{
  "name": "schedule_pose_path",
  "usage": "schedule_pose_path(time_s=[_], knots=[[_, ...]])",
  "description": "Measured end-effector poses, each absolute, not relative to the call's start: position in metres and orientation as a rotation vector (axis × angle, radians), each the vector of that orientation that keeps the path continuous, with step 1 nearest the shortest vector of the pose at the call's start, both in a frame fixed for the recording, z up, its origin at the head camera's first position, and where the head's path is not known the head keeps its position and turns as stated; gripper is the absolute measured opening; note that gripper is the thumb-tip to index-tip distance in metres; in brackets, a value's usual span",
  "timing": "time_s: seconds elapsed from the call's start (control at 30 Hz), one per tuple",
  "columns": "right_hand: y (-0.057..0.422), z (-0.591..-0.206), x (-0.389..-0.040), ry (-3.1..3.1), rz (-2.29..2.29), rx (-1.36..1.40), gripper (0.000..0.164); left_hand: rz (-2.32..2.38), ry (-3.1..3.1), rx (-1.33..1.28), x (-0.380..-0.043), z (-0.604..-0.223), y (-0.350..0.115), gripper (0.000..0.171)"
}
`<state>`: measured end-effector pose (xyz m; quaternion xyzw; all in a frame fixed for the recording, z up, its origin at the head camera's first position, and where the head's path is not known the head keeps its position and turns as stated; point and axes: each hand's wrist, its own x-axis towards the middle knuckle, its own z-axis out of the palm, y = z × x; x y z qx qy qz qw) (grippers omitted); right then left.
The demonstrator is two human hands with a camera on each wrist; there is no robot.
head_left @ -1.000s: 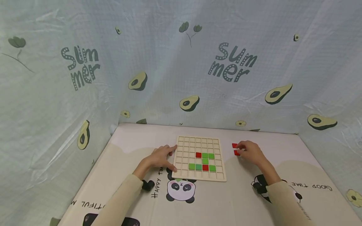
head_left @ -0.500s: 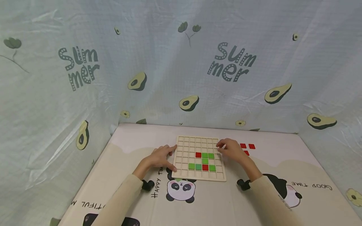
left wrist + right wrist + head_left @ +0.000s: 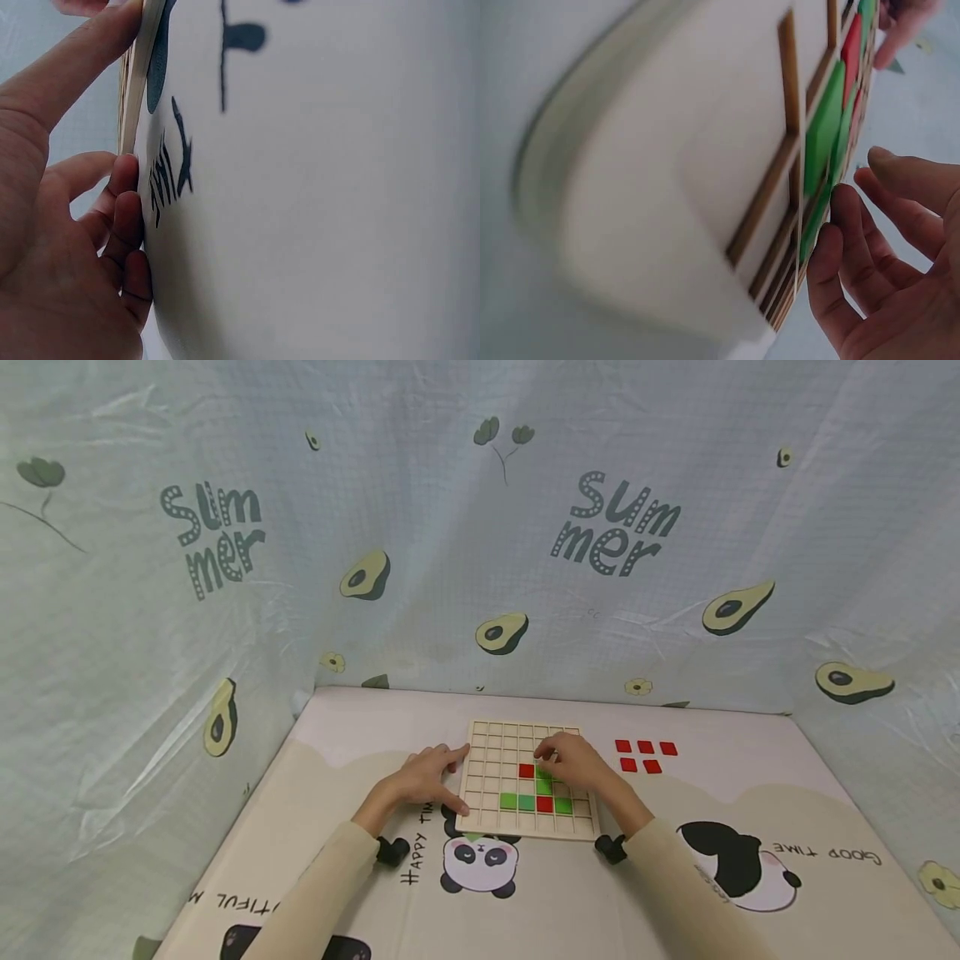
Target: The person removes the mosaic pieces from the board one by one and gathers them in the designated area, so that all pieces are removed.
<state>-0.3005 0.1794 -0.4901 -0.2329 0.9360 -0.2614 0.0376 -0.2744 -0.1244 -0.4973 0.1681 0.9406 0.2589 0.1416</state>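
A light wooden grid board (image 3: 491,762) lies on the table, with several green tiles (image 3: 508,802), a teal-green tile (image 3: 527,803) and two red tiles (image 3: 544,804) in its cells. At the board's left edge is my left hand (image 3: 423,777), thumb and index finger spread and touching the rim; its other fingers bend loosely onto the cloth in the left wrist view. My right hand (image 3: 576,764) is over the right half of the board, thumb and index fingertips close together. Whether a tile is between them is hidden. Its lower fingers rest by a green tile (image 3: 825,135) in the right wrist view.
Several loose red tiles (image 3: 645,747) lie in two rows on the table right of the board. The tablecloth (image 3: 555,902) has printed pandas and lettering. A hanging sheet (image 3: 435,527) with avocado prints closes off the back and sides.
My right hand has moved left from the loose red tiles to above the board, uncovering those tiles. The left hand stays at the board's left edge, and the board has not moved.
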Motion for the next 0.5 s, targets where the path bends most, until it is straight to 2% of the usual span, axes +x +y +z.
schedule_pose_path(time_s=[0.5], knots=[[0.154,-0.49,-0.294,2.867,-0.733,-0.657,0.016,0.757,2.714,0.484,-0.274,-0.495,-0.125,0.115]])
